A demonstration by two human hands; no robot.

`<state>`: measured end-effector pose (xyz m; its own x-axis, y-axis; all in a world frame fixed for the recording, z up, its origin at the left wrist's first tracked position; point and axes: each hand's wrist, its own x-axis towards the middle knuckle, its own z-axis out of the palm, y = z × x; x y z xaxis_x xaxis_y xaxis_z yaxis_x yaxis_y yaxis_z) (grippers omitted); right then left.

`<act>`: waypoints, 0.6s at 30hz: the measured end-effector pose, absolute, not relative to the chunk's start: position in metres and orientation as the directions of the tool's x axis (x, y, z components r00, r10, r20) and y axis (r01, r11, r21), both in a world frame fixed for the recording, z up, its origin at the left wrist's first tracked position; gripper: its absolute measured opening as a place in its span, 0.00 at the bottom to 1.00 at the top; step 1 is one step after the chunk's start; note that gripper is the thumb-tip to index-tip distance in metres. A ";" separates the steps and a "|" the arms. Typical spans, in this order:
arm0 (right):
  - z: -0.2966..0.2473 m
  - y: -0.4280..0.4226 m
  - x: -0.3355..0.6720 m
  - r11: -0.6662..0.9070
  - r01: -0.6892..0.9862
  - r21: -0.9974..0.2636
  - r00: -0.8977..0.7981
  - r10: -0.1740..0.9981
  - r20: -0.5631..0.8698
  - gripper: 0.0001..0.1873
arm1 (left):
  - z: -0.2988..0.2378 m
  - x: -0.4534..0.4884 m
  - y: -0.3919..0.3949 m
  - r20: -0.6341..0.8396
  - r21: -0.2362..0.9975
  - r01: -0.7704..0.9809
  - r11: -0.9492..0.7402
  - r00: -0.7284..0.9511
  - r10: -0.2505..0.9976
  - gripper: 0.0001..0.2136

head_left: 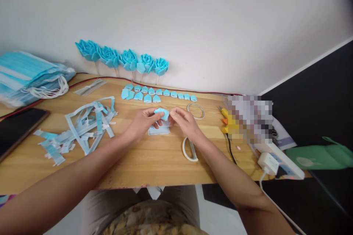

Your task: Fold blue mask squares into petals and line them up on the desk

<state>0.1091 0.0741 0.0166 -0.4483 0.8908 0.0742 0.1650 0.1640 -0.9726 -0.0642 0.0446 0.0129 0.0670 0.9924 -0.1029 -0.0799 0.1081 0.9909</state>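
Note:
Near the middle of the table, my left hand (145,122) pinches a blue fabric petal (162,113) between thumb and fingers. My right hand (183,119) is closed at the petal's right edge, its fingertips pressed together there. Below the petal lies a pale blue and white fabric piece (158,130), partly covered by my hands. Two rows of folded blue petals (147,98) are laid out just beyond. Beside my right wrist is a white curved handle (186,149), perhaps of scissors; the rest is hidden under my hand. A thin ring (202,112), like a tape roll, lies behind it.
Several blue fabric flowers (128,60) on sticks lean against the wall. Fabric scraps (82,128), a phone (20,126) and bagged face masks (30,73) occupy the left. To the right are a yellow glue gun (230,121), a power strip (295,167) and a green pouch (320,157).

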 end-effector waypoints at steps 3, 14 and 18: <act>0.018 0.074 0.109 0.153 0.180 -0.972 -0.447 0.893 0.058 0.16 | 0.013 -0.065 0.045 -0.100 0.992 -0.071 0.105 0.073 0.992 0.11; 0.014 0.074 0.108 0.238 0.282 -0.929 -0.432 0.897 0.099 0.12 | 0.012 -0.065 0.044 -0.102 0.994 -0.025 0.104 0.084 0.991 0.14; 0.014 0.073 0.107 0.257 0.315 -0.913 -0.434 0.895 0.102 0.12 | 0.013 -0.067 0.044 -0.082 0.996 -0.039 0.085 0.074 0.994 0.13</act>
<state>0.1071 0.0734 0.0135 -0.4343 0.8950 0.1018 0.3155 0.2570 -0.9135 -0.0666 0.0439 0.0126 0.0742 0.9939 -0.0822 -0.0394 0.0853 0.9956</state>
